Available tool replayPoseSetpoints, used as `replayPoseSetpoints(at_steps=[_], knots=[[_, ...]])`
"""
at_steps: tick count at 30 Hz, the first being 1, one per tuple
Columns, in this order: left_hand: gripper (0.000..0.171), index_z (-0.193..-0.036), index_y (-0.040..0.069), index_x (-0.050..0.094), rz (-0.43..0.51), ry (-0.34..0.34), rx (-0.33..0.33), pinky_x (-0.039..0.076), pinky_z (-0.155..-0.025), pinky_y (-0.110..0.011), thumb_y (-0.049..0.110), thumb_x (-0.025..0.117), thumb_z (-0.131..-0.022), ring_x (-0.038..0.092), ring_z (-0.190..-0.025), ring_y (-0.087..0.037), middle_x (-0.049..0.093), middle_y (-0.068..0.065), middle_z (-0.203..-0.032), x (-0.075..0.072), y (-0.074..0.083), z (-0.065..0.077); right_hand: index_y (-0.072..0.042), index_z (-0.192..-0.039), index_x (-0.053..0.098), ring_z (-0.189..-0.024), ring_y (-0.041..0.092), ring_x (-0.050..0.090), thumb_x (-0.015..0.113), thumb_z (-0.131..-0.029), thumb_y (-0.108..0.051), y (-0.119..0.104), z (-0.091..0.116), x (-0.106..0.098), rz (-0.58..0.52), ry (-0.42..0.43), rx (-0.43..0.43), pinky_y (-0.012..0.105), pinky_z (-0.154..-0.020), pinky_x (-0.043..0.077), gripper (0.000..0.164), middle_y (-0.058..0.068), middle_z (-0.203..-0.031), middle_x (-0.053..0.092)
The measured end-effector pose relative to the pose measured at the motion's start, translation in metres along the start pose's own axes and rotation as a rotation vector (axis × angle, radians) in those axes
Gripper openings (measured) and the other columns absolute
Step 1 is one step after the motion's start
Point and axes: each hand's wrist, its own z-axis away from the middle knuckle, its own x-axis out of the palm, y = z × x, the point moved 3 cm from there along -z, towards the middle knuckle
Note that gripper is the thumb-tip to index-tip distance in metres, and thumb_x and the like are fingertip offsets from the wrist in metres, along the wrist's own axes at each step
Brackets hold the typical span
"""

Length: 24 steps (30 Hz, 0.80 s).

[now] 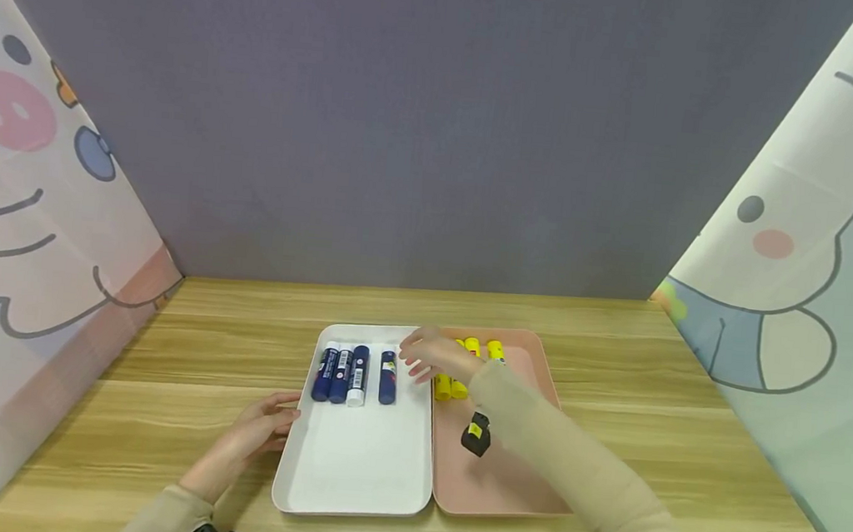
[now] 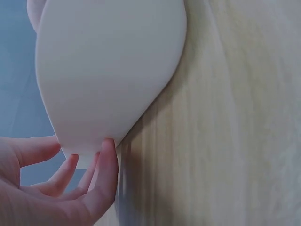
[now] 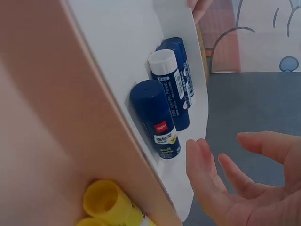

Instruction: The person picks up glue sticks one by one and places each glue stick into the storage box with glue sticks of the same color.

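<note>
Several dark blue glue sticks lie side by side in the upper half of the white tray; one has a white cap toward the near side. A single blue glue stick lies a little apart on the right, its label legible in the right wrist view. My right hand hovers over the tray's upper right edge, fingers loosely bent and holding nothing. My left hand touches the white tray's left side with its fingertips, spread along the wall and rim in the left wrist view.
Beside the white tray, against its right edge, stands a pink tray. Several yellow tubes lie in its upper part, some hidden by my right hand and sleeve. A grey wall rises behind the wooden table.
</note>
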Motion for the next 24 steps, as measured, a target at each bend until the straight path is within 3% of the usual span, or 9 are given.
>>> replayPoseSetpoints(at_steps=[5, 7, 11, 16, 19, 21, 24], knots=[[0.053, -0.122, -0.009, 0.041, -0.059, 0.094, 0.018, 0.050, -0.066, -0.032, 0.017, 0.059, -0.080, 0.061, -0.074, -0.017, 0.058, -0.014, -0.096, -0.006, -0.011, -0.008, 0.003, -0.116, 0.051, -0.084, 0.034, 0.058, 0.056, -0.085, -0.011, 0.005, 0.010, -0.012, 0.047, -0.014, -0.014, 0.038, -0.070, 0.050, 0.035, 0.020, -0.099, 0.056], [0.050, -0.119, -0.009, 0.044, -0.103, 0.125, 0.058, 0.050, -0.062, -0.030, 0.017, 0.060, -0.080, 0.061, -0.071, -0.015, 0.058, -0.013, -0.092, -0.007, -0.010, -0.007, 0.002, -0.117, 0.052, -0.082, 0.033, 0.059, 0.057, -0.084, -0.011, 0.008, 0.015, -0.018, 0.078, -0.007, -0.019, 0.038, -0.070, 0.050, 0.036, 0.020, -0.099, 0.057], [0.033, -0.114, -0.011, 0.048, -0.276, 0.197, 0.179, 0.050, -0.057, -0.027, 0.004, 0.051, -0.085, 0.058, -0.068, -0.016, 0.057, -0.021, -0.093, -0.002, 0.008, 0.003, 0.001, -0.114, 0.055, -0.078, 0.030, 0.059, 0.058, -0.082, -0.011, 0.013, 0.031, -0.032, 0.155, 0.037, -0.051, 0.038, -0.070, 0.050, 0.034, 0.015, -0.100, 0.058], [0.024, -0.106, -0.006, 0.057, -0.522, 0.296, 0.343, 0.044, -0.056, -0.023, -0.003, 0.054, -0.083, 0.056, -0.068, -0.016, 0.062, -0.019, -0.092, -0.001, 0.025, 0.010, -0.008, -0.117, 0.054, -0.076, 0.027, 0.059, 0.058, -0.082, -0.011, 0.021, 0.057, -0.054, 0.222, 0.057, -0.149, 0.038, -0.064, 0.050, 0.035, 0.011, -0.103, 0.057], [0.023, -0.104, -0.004, 0.059, -0.617, 0.321, 0.437, 0.044, -0.059, -0.023, -0.005, 0.055, -0.082, 0.056, -0.071, -0.017, 0.063, -0.016, -0.090, -0.002, 0.030, 0.011, -0.003, -0.118, 0.053, -0.072, 0.025, 0.059, 0.056, -0.083, -0.011, 0.029, 0.070, -0.068, 0.245, 0.042, -0.210, 0.038, -0.062, 0.050, 0.036, 0.014, -0.100, 0.057], [0.022, -0.103, -0.004, 0.059, -0.672, 0.327, 0.503, 0.045, -0.060, -0.025, -0.004, 0.055, -0.082, 0.056, -0.072, -0.019, 0.063, -0.014, -0.091, -0.003, 0.032, 0.013, 0.006, -0.115, 0.051, -0.069, 0.024, 0.059, 0.056, -0.084, -0.014, 0.035, 0.078, -0.077, 0.245, 0.039, -0.227, 0.036, -0.062, 0.050, 0.037, 0.016, -0.094, 0.057], [0.022, -0.104, -0.003, 0.058, -0.769, 0.331, 0.596, 0.047, -0.063, -0.031, -0.002, 0.057, -0.081, 0.057, -0.078, -0.023, 0.062, -0.013, -0.095, -0.005, 0.034, 0.014, 0.009, -0.116, 0.048, -0.068, 0.020, 0.058, 0.054, -0.086, -0.012, 0.044, 0.091, -0.090, 0.260, 0.058, -0.261, 0.038, -0.064, 0.050, 0.038, 0.018, -0.092, 0.056]])
